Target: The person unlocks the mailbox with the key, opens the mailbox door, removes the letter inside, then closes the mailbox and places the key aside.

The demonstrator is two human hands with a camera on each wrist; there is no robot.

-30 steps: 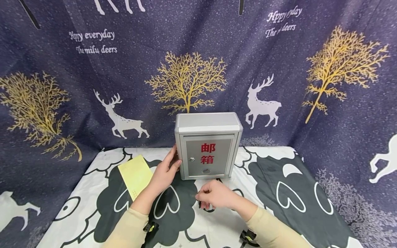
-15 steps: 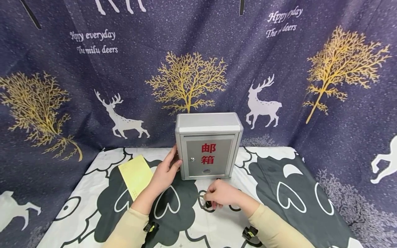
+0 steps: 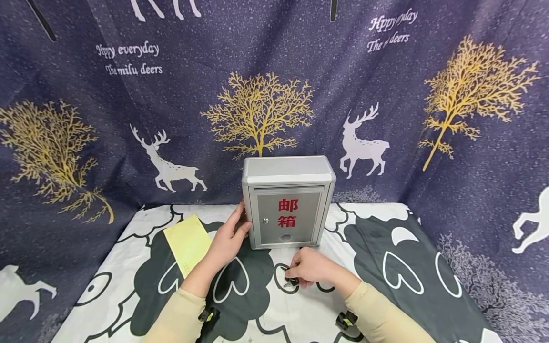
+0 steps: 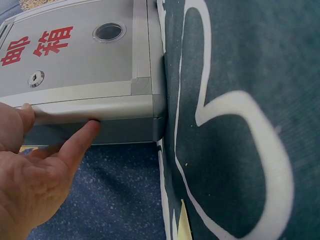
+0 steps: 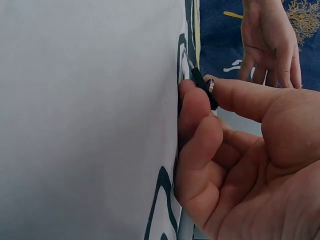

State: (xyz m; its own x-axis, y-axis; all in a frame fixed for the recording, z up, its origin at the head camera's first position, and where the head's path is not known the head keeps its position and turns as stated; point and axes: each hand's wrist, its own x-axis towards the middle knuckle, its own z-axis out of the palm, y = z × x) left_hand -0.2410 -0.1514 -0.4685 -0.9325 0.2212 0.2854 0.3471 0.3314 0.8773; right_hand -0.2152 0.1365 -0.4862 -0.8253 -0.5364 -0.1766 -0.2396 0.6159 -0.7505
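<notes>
A silver mailbox [image 3: 306, 228] with red characters stands upright at the back of the table, its door closed and a round lock [image 3: 265, 220] on the door's left side. My left hand [image 3: 225, 244] rests on the mailbox's left side. In the left wrist view the thumb lies by the front edge and the fairly straight fingers [image 4: 85, 137] touch the side wall. In front of the mailbox, low over the cloth, my right hand [image 3: 312, 267] pinches a black-headed key [image 5: 198, 77] with a small metal ring between thumb and fingers; its thin blade points away from the palm.
A yellow envelope [image 3: 187, 240] lies on the patterned tablecloth [image 3: 240, 314], left of the mailbox and partly behind the left forearm. A dark curtain [image 3: 274, 62] printed with deer and trees hangs close behind the mailbox.
My right hand has shifted slightly to the right, and the key has turned in its fingers. The left hand and the mailbox stay in place.
</notes>
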